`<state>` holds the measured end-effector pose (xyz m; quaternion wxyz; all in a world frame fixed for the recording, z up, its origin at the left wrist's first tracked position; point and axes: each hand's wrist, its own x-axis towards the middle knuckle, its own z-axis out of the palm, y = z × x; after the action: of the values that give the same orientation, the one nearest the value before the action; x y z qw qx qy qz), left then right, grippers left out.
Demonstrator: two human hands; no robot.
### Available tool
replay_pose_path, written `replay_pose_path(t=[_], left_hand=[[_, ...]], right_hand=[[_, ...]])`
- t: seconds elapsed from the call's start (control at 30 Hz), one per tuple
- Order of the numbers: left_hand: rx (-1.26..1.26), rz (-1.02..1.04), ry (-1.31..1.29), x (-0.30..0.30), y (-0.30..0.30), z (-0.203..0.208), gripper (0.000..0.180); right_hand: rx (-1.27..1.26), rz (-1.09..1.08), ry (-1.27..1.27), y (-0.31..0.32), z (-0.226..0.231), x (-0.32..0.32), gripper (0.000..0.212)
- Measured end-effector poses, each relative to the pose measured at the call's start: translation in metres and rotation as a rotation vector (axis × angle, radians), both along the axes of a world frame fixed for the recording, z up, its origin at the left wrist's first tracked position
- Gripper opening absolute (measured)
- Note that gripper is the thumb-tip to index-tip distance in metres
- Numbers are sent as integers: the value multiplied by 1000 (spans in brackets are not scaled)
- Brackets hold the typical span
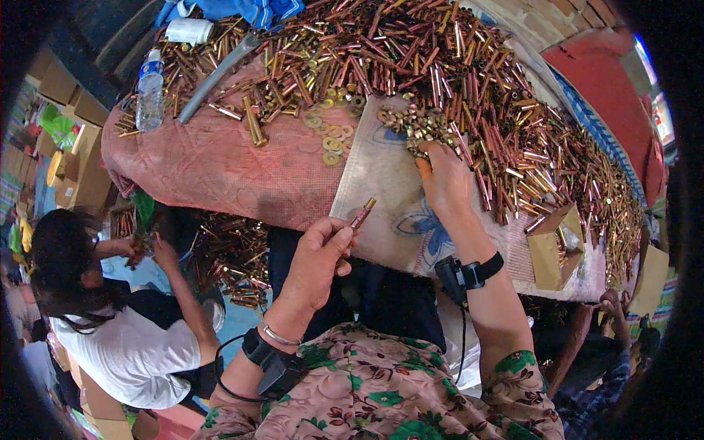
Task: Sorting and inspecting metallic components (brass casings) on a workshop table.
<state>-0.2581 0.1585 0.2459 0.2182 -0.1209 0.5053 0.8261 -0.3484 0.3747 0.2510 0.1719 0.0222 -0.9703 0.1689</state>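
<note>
My left hand (320,258) pinches a brassy expansion bolt (362,213) between thumb and fingers, its narrower threaded end pointing up and away. My right hand (448,182) reaches forward to a small heap of nuts (427,125), its fingertips bent down into the near edge of the heap. What those fingertips hold, if anything, is hidden. To the left of the nuts lie flat yellowish washers (334,139), loosely scattered on the cloth. Behind and to the right spreads a big heap of bolts and metal tubes (455,66).
A grey pipe (216,79), a plastic bottle (150,92) and a white cup (188,31) stand or lie at the far left. An open cardboard box (551,253) sits at right. One person (125,345) works at lower left; another person's arm (576,341) shows at lower right.
</note>
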Motion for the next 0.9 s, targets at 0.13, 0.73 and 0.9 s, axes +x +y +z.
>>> replay_pose_path(t=[0.13,0.73,0.9], left_hand=[[19,-24,18,-1,-2,-1,11],[-139,-69,113,15,-9,-3,13],[-243,-78,156,20,-10,-3,11]], right_hand=[[5,13,12,2,3,2,18],[-1480,154,-409,-48,4,82,22],[-1434,194,-428,-52,2,89,21]])
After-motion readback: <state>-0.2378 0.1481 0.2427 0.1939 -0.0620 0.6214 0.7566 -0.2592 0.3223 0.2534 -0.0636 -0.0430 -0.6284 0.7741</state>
